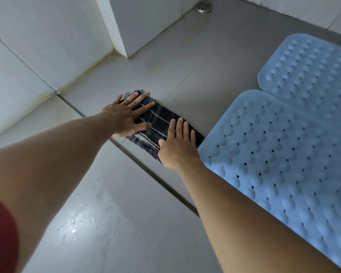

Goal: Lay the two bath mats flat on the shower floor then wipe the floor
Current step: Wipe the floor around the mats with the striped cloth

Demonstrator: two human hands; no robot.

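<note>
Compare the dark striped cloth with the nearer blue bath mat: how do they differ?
The dark striped cloth is navy fabric with pale lines; the nearer bath mat is pale blue, bumpy and perforated. The cloth is far smaller than the mat. The left hand and right hand press flat on the cloth, not the mat. Both lie flat on the grey floor.

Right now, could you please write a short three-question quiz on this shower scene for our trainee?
1. True or false: the left hand and right hand both press flat on the striped cloth.
2. Fill in: the near mat and far mat are both ___ in colour.
3. The drain sits: A under the cloth; B by the far wall; C on a mat.
Key: 1 true; 2 blue; 3 B.
</note>
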